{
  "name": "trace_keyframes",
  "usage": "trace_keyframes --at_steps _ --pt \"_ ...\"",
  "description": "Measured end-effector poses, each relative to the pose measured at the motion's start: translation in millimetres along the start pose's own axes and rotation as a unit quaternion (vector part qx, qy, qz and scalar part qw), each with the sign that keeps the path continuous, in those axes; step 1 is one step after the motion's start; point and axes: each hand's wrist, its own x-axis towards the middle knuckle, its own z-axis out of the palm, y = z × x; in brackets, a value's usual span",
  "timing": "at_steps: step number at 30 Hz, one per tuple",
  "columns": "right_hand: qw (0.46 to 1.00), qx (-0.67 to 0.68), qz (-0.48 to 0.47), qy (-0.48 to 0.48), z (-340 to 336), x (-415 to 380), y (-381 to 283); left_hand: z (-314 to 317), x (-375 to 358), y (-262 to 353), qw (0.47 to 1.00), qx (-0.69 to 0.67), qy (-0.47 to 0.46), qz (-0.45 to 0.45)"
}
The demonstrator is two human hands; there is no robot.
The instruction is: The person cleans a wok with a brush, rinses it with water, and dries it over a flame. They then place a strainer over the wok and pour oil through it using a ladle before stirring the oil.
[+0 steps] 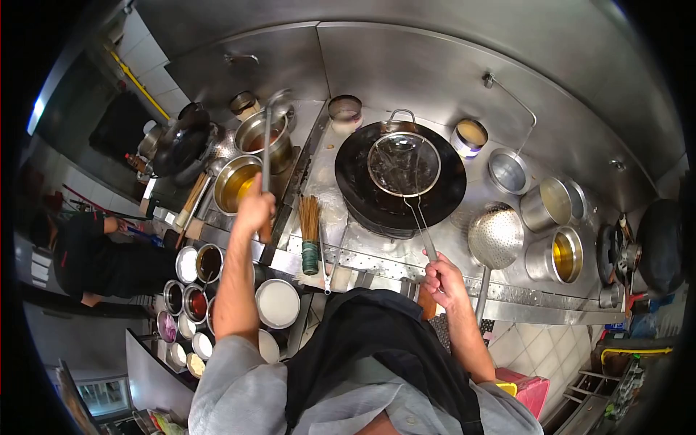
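My left hand is closed on the handle of a long metal ladle, whose bowl is over the back rim of a steel pot. Just below that hand is a second steel pot of yellow liquid. In my right hand is the handle of a round wire strainer. The strainer lies over a black wok on the stove. Between the wok and my left hand, a bamboo brush with a green grip lies beside metal tongs.
A perforated skimmer and several steel pots stand at the right. Open cans are behind the wok. Several bowls of sauces and ingredients sit at lower left. Another person in black is at far left.
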Motion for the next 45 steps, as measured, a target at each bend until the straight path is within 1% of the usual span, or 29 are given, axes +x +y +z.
trace_keyframes --at_steps 1,3,5,6,7,9,10,11,13,14,15,16,17,18,19,21,22,23,26,28,29,32,35,37,39,40,43,44,45 --pt "1.0 -0.001 0.001 0.0 3 -2 0 -12 28 -14 0.999 0.044 0.024 0.014" --pt "1.0 -0.01 -0.009 0.008 6 -6 -2 -33 72 -24 0.998 0.049 0.032 -0.023" --pt "1.0 -0.018 -0.013 0.012 4 -7 0 -50 111 -34 0.997 0.012 -0.023 -0.074" --pt "0.999 -0.024 -0.017 0.015 3 -8 0 -54 131 -42 0.994 0.035 -0.036 -0.098" --pt "0.999 -0.024 -0.018 0.017 3 -10 1 -53 149 -50 0.994 0.034 -0.038 -0.098" --pt "0.999 -0.012 -0.021 0.027 5 -16 3 -49 180 -63 0.981 -0.023 -0.039 -0.189" --pt "0.999 -0.012 -0.022 0.029 3 -17 4 -50 194 -69 0.97 -0.038 -0.072 -0.229" --pt "0.999 -0.014 -0.026 0.029 1 -17 6 -46 197 -63 0.97 -0.039 -0.074 -0.229" --pt "0.999 -0.014 -0.03 0.031 -2 -20 8 -35 199 -46 0.935 -0.183 -0.056 -0.299" --pt "0.999 -0.015 -0.023 0.041 -2 -22 8 -35 207 -50 0.912 -0.267 -0.064 -0.306" --pt "0.998 -0.015 -0.016 0.052 -3 -24 8 -33 219 -55 0.911 -0.267 -0.067 -0.306" --pt "0.998 -0.015 -0.017 0.053 -4 -25 8 -31 231 -60 0.833 -0.459 -0.057 -0.303" --pt "0.999 -0.009 -0.015 0.051 -5 -26 9 -29 235 -63 0.72 -0.63 -0.043 -0.288" --pt "0.999 -0.002 -0.013 0.048 -6 -26 11 -28 236 -67 0.651 -0.716 -0.065 -0.243" --pt "0.999 0.001 -0.014 0.048 -7 -25 12 -25 235 -73 0.653 -0.714 -0.066 -0.243" --pt "0.998 -0.015 -0.012 0.062 -11 -24 13 -13 208 -63 0.592 -0.798 0.008 -0.11" --pt "0.998 -0.011 -0.014 0.063 -10 -25 14 -13 211 -74 0.566 -0.819 -0.029 -0.091" --pt "0.998 0.001 -0.014 0.061 -8 -25 13 -13 205 -75 0.54 -0.836 -0.051 -0.089" --pt "0.998 0.013 -0.01 0.055 -6 -24 11 -15 188 -73 0.538 -0.836 -0.075 -0.084" --pt "0.999 0.011 -0.005 0.048 -7 -23 10 -18 174 -67 0.524 -0.84 -0.121 -0.078" --pt "0.999 0.006 -0.004 0.043 -7 -22 10 -21 164 -62 0.525 -0.839 -0.118 -0.077" --pt "0.999 -0.007 -0.002 0.035 1 -21 7 -28 138 -47 0.53 -0.83 -0.166 -0.051" --pt "1.0 -0.014 0.003 0.022 1 -16 7 -33 99 -19 0.531 -0.825 -0.182 -0.066" --pt "1.0 -0.012 0.008 0.009 -2 -9 8 -33 79 -9 0.537 -0.821 -0.188 -0.05" --pt "1.0 -0.024 0.012 -0.002 -3 -3 10 -33 55 6 0.545 -0.808 -0.205 -0.085" --pt "1.0 -0.023 0.012 -0.004 -3 0 11 -31 40 15 0.559 -0.8 -0.193 -0.1" --pt "1.0 -0.022 0.019 0.001 0 7 13 -21 4 24 0.571 -0.782 -0.226 -0.102" --pt "0.999 -0.023 0.028 -0.012 1 8 12 -14 -8 26 0.567 -0.78 -0.244 -0.1" --pt "0.999 -0.023 0.037 -0.023 4 8 11 -7 -24 33 0.573 -0.776 -0.24 -0.11"
